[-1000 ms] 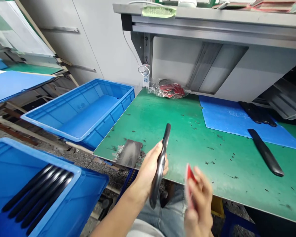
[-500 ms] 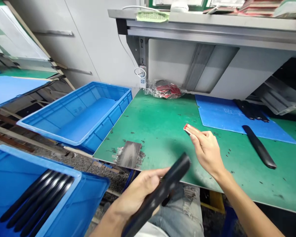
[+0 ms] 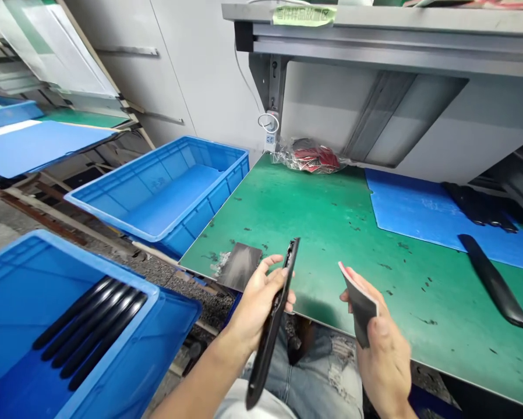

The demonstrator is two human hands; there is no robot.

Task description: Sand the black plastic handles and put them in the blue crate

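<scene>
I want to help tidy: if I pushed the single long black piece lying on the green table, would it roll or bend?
The long black piece probably wouldn't roll far, since it looks flattened rather than round. It might slide easily, because its surface looks smooth and shiny. It's likely stiff, as it holds a clean shape without visible creases.

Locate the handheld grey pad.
Head view, right of centre: the grey pad is in the right hand, near the front edge of the green table, right of the black part in the left hand.
</scene>
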